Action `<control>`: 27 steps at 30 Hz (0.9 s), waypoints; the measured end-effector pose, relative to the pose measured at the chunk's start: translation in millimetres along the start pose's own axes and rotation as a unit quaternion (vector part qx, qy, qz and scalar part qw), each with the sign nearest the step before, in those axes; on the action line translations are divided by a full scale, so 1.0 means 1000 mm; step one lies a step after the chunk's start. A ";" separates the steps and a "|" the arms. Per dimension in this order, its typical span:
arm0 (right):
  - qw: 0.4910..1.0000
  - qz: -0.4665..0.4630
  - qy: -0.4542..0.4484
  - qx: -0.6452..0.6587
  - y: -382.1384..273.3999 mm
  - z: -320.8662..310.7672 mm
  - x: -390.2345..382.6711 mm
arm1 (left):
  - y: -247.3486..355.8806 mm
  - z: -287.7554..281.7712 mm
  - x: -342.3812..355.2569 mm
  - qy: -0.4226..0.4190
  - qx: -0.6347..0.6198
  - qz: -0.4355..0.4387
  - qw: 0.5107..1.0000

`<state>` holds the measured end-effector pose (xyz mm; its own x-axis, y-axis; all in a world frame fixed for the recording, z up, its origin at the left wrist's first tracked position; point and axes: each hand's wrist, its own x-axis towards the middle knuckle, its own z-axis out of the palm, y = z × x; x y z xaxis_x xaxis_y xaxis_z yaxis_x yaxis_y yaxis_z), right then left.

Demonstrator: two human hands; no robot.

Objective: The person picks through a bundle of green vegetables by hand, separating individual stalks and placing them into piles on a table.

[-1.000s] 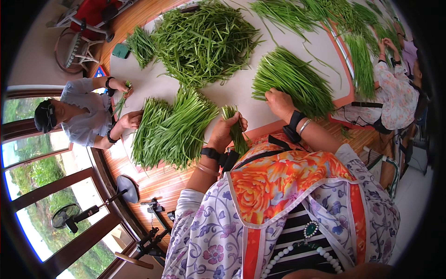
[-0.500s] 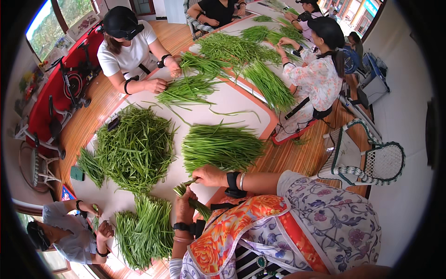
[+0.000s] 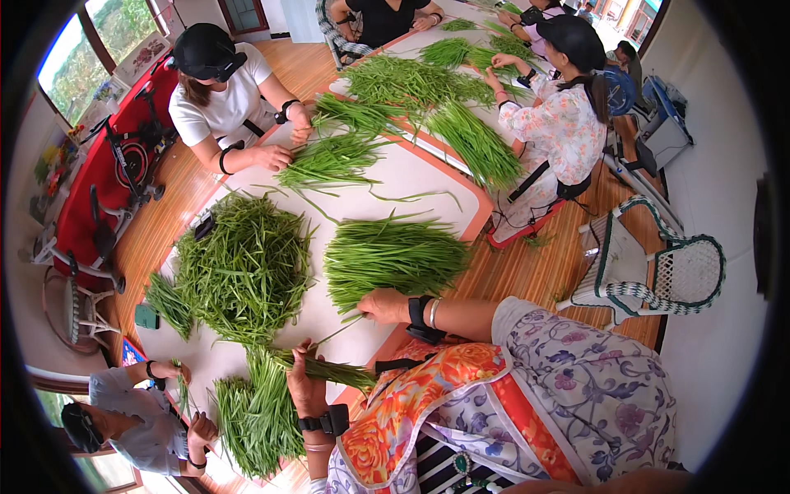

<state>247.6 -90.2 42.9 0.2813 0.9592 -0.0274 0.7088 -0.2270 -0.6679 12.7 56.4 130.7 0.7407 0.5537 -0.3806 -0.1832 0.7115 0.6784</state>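
Note:
My left hand (image 3: 304, 380) is closed round a bundle of long green leafy stems (image 3: 344, 372) held crosswise low in the view. My right hand (image 3: 384, 306) pinches a thin green stalk (image 3: 337, 333) that slants down toward that bundle. Just above it lies a neatly aligned pile of stems (image 3: 393, 259) on the pale tabletop (image 3: 325, 327). At the upper left of my hands is a large tangled heap (image 3: 243, 267), and below that a second straight pile (image 3: 251, 424).
Co-workers handle greens around the tables: a white shirt (image 3: 230, 103) upper left, floral sleeves (image 3: 555, 132) upper right, a person in grey (image 3: 140, 420) lower left. A small green box (image 3: 146, 316) sits at the table's left. A woven chair (image 3: 650, 263) stands at right; exercise equipment (image 3: 123, 189) left.
The view has swung up from the table's near part to the wider room. My hands have moved apart, the left down and leftward with its bundle, the right drawing out a thin stalk.

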 end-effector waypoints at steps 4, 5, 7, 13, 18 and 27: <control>0.997 0.053 -0.007 -0.061 0.015 -0.020 -0.005 | 0.036 -0.011 -0.027 -0.034 -0.050 0.070 0.996; 0.997 0.052 0.012 -0.055 0.025 -0.019 -0.006 | 0.044 -0.012 -0.033 -0.043 -0.051 0.078 0.995; 0.999 0.035 0.035 -0.012 0.028 -0.027 -0.005 | 0.053 -0.013 -0.037 -0.021 0.008 0.052 0.998; 0.998 0.018 0.053 0.016 -0.002 -0.027 0.006 | 0.010 -0.017 -0.025 0.026 0.078 -0.085 0.993; 0.992 0.003 0.017 -0.126 -0.025 -0.019 0.013 | -0.019 -0.019 -0.019 0.031 0.053 -0.125 0.990; 0.991 -0.015 -0.001 -0.136 -0.016 -0.001 0.008 | -0.037 -0.015 -0.012 0.012 0.042 -0.155 0.987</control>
<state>239.0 -79.1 54.2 0.2570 0.9663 -0.0130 0.8646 -0.2358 -0.4437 1.4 30.1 101.1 0.7375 0.3248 -0.5921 0.1055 0.8106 0.5760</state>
